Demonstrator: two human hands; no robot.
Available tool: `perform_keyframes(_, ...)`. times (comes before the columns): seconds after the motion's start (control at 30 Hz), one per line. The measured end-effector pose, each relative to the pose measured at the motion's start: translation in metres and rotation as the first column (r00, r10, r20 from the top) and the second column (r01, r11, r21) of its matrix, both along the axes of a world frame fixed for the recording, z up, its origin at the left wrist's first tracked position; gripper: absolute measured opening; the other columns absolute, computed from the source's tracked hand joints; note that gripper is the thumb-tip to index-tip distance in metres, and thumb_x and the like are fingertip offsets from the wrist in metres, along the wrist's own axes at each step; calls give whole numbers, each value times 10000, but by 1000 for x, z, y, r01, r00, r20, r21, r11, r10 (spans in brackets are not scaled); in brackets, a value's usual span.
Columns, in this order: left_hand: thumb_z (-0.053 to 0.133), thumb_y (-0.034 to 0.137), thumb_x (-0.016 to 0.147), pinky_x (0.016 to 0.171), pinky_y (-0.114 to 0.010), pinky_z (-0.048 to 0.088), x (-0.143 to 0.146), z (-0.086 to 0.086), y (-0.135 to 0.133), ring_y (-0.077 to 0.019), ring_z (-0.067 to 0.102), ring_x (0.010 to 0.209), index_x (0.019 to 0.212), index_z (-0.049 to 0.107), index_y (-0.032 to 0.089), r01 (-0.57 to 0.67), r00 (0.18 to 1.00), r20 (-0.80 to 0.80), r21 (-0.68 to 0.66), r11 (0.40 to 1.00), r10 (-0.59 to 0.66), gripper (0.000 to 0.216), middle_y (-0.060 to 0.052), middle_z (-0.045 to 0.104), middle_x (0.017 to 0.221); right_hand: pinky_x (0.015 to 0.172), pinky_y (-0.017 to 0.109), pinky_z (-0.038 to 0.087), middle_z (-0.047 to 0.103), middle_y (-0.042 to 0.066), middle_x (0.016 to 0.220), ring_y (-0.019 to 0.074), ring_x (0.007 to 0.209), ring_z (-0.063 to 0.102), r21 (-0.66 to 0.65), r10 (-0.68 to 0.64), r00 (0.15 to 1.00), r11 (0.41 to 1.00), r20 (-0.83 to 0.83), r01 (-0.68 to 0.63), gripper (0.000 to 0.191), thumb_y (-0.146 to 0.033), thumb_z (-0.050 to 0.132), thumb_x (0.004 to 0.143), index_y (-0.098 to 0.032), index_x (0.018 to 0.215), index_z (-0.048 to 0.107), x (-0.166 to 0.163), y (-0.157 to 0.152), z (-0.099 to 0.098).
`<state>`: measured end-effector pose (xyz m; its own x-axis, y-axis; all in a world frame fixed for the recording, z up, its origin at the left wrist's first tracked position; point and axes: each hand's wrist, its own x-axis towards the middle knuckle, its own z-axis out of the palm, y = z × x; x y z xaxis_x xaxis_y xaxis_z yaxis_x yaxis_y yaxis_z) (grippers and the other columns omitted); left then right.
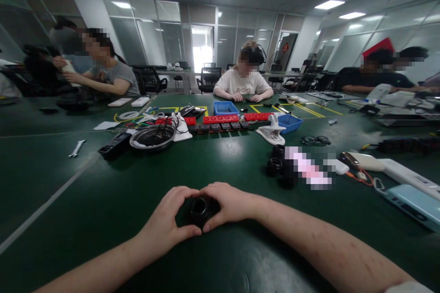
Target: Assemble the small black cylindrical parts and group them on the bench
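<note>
A small black round part [199, 207] with a ring-shaped opening on top rests on the green table close in front of me. My left hand [177, 214] curves round its left side, thumb at the near edge and fingers at the far edge. From the right, my right hand [225, 206] closes on the same part, its thumb and fingertips meeting those of the left. The part's underside and its right side are partly hidden. Farther right lies a cluster of similar black round parts [276, 165].
Across the table stand red power strips [220, 119], a metal bowl [153, 138], a white clip stand [271, 130] and a blue bin [226, 108]. A wrench [77, 148] lies left; a light-blue power bank [415, 206] lies right. A person [244, 78] sits opposite, others at the sides.
</note>
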<state>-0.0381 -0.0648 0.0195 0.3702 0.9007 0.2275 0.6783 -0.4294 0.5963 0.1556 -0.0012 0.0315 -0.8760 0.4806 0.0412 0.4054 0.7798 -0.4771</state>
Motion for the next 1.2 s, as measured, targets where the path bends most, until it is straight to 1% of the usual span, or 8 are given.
perform_keyframes(0.1,633,227,692,807,-371,436,0,2,1,-225,512,935,1035,527,257,45,999,14,-52,998,-44,360,-27,545,986,630,225,389,568,3,822,134,732,516,-110,126,991,987,44,-120,435,-384,690,644,-147,981,553,1,12,3)
perform_keyframes(0.27,579,185,729,767,-328,437,-2,3,1,-199,521,886,1096,512,281,103,993,64,-57,993,-99,386,-19,537,949,665,230,370,553,-2,821,133,773,501,-63,159,987,986,38,-156,297,-288,684,671,-152,917,585,2,15,3)
perform_keyframes(0.43,596,220,728,721,-311,454,-1,3,-1,-194,533,839,1063,526,256,81,996,35,-88,993,-79,345,-19,553,910,553,210,335,519,-25,697,118,647,469,36,-26,1000,999,-5,26,399,-487,697,582,-159,756,552,-5,1,-8)
perform_keyframes(0.63,610,245,708,711,-347,457,1,-6,0,-218,528,832,1015,532,227,-94,995,34,26,995,93,317,-27,564,893,651,325,355,539,26,692,186,677,488,268,-322,946,909,-34,319,565,-706,557,548,-159,685,526,-20,-20,-19)
perform_keyframes(0.83,567,234,752,711,-311,453,-2,-4,5,-191,523,828,1078,508,235,20,999,33,-16,1000,-19,331,-28,543,926,762,339,385,474,82,1034,217,905,478,73,-186,971,977,-148,199,737,-560,649,589,-178,1175,417,-8,-13,-13)
perform_keyframes(1.03,562,221,757,736,-310,451,-4,-5,7,-191,524,864,1123,501,256,37,998,50,-44,998,-35,372,-27,544,959,720,257,403,506,30,910,154,826,499,-69,39,998,997,-40,-42,354,-346,677,669,-151,949,584,0,9,-13)
perform_keyframes(1.1,576,219,742,720,-318,458,-3,-5,7,-195,529,845,1097,517,252,25,998,53,-48,999,-22,362,-27,551,940,674,238,400,501,20,883,140,787,494,-60,11,998,998,-59,-15,360,-380,682,659,-156,925,587,-1,9,-16)
perform_keyframes(1.2,597,215,716,700,-337,465,1,-5,5,-202,530,819,1043,532,226,-54,997,57,-23,998,55,334,-27,555,908,608,248,381,490,18,796,149,717,474,67,-186,981,980,-60,189,467,-538,677,580,-146,817,582,-9,-1,-21)
